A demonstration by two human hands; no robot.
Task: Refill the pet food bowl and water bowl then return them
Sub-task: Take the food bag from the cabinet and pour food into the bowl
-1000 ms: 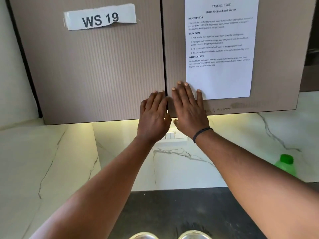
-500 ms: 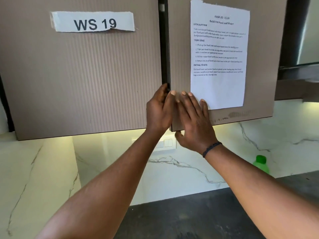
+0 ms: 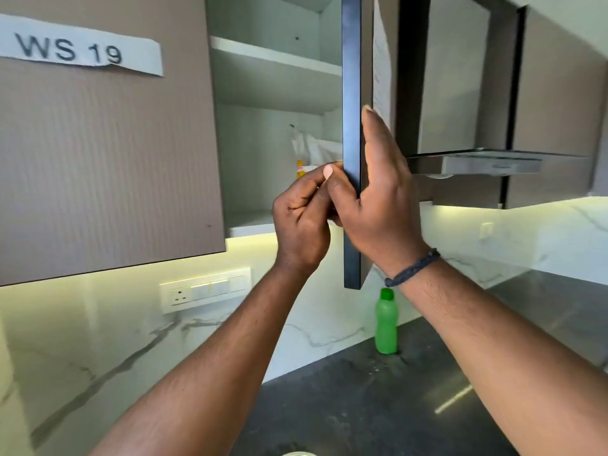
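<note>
Fingers (image 3: 373,133) of the right hand (image 3: 375,205) lay flat and straight up the outer face of the cabinet door (image 3: 351,93), thumb hooked round its dark edge, so the door was basically clamped and steered from that side. Left hand (image 3: 301,222) sat just beside it, fingers curled in with the tips at the inner side of that edge; couldn't tell if it actually gripped or just touched. Door stood swung out edge-on, which makes sense if you want the stuff inside. On the lower shelf (image 3: 250,222) there was a pale bag (image 3: 312,149), half hidden by the door, my guess the pet food. Green bottle (image 3: 386,324) stood upright on the bench (image 3: 362,406) near the back wall, probably the water. Bowls: only a sliver of rim (image 3: 296,453) at the bottom edge, nothing refilled yet I'd say.
</note>
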